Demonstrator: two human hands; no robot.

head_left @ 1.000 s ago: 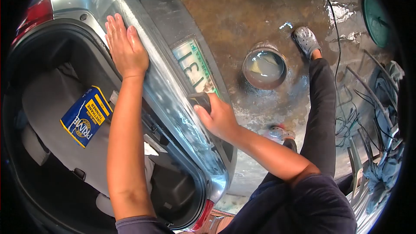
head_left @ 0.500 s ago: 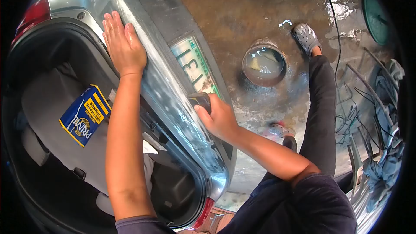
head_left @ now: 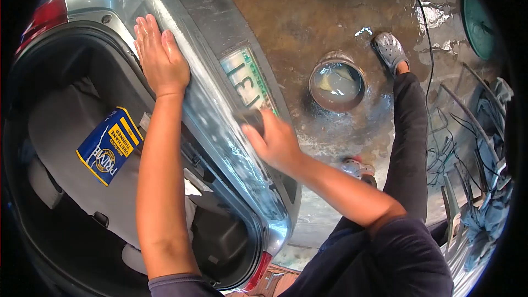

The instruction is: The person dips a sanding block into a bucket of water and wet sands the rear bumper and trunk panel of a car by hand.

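My left hand (head_left: 160,60) lies flat on the wet silver bumper (head_left: 206,107) of a car, its fingers stretched out and holding nothing. Closed round a small dark block (head_left: 251,118), my right hand (head_left: 276,142) presses on the bumper's edge beside the licence plate (head_left: 246,78). The block is slightly blurred. Under and left of my left forearm, a blue and yellow thinner package (head_left: 109,146) lies in the open trunk (head_left: 71,115).
A round bucket (head_left: 336,81) of cloudy water with a yellowish cloth in it stands on the wet floor. A black cable (head_left: 428,38) crosses the floor. Metal bars and blue cloth (head_left: 484,214) are at the right, below a green round lid (head_left: 477,25).
My right hand has moved a little up and left along the bumper with the dark block. My left hand stays in almost the same place.
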